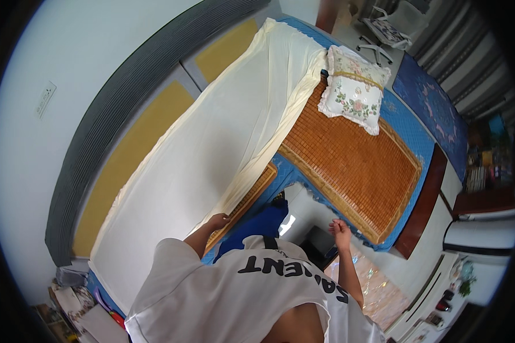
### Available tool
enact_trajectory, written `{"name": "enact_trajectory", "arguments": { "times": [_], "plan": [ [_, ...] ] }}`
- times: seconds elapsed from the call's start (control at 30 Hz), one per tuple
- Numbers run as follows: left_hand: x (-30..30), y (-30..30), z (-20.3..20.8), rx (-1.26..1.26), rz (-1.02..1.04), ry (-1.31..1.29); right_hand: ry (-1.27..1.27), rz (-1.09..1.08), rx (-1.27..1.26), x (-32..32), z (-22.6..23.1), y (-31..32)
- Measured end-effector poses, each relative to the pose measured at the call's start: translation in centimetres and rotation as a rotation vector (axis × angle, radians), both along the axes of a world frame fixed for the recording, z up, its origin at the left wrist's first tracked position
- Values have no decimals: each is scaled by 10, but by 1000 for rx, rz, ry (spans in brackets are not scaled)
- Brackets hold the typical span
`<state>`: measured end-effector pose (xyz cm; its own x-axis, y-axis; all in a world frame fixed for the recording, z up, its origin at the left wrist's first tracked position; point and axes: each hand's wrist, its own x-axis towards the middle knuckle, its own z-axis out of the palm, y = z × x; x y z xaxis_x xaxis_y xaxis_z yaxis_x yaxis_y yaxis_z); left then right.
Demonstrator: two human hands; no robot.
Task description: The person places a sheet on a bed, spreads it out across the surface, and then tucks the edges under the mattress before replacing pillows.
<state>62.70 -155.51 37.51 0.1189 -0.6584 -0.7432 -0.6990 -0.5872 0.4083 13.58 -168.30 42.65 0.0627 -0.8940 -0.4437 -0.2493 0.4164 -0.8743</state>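
A long cream sheet (pixel 206 137) with a ruffled edge lies across the left side of a bed. At its near edge is my left hand (pixel 218 220), fingers closed on the fabric. Beneath that edge shows a strip of brown woven mat (pixel 250 193). My right hand (pixel 340 228) hangs in the air to the right, over the floor beside the bed, its fingers loosely bent and a little apart with nothing visible in them. A larger brown tile mat (pixel 349 154) covers the right part of the bed, and a floral pillow (pixel 356 88) with ruffles rests at its far end.
A grey padded headboard (pixel 117 94) with yellow panels runs along the left wall. Blue bedding (pixel 420 134) shows around the mats. A dark box-shaped object (pixel 319 243) stands on the floor by my legs. Far off is a white swivel chair (pixel 397 28); a white cabinet (pixel 480 234) stands right.
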Motion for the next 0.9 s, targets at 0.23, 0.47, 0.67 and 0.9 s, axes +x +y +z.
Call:
{"name": "enact_trajectory", "arguments": {
  "times": [0.23,0.47,0.67,0.9],
  "plan": [
    [-25,-105,-28,55,34,53,159,205,176,1,12,-123],
    [-53,-248,19,-293,172,306,224,157,155,-8,28,-218],
    [-26,-236,-14,-247,686,391,303,499,129,41,46,-328],
    [-12,-97,-103,-121,1055,45,526,952,-44,124,73,-469]
  ]
}}
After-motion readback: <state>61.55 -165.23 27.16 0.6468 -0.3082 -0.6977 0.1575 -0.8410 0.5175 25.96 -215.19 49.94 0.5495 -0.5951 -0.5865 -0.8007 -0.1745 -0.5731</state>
